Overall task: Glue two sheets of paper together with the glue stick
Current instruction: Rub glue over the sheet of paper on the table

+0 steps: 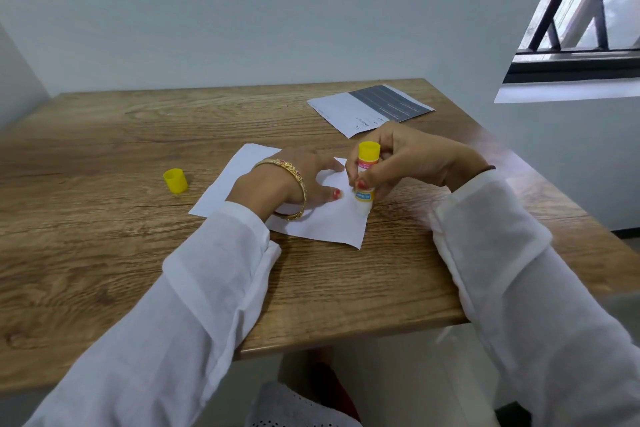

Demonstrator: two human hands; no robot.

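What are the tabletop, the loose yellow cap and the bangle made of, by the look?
Tabletop: wood-grain surface, matte, possibly laminate; printed-looking grain, uniform edge.
Yellow cap: likely moulded plastic, smooth, slightly glossy, uniform colour.
Bangle on the left wrist: gold-coloured metal, shiny, with red insets; solid or plated cannot be told.

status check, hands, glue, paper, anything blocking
Left hand flat on white sheet. Right hand grips glue stick, tip down on sheet. Cap off, aside. Second sheet unobstructed.

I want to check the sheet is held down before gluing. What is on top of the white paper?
The left hand rests flat on the white paper, and the glue stick, gripped by the right hand, touches it. Under the hand is hidden.
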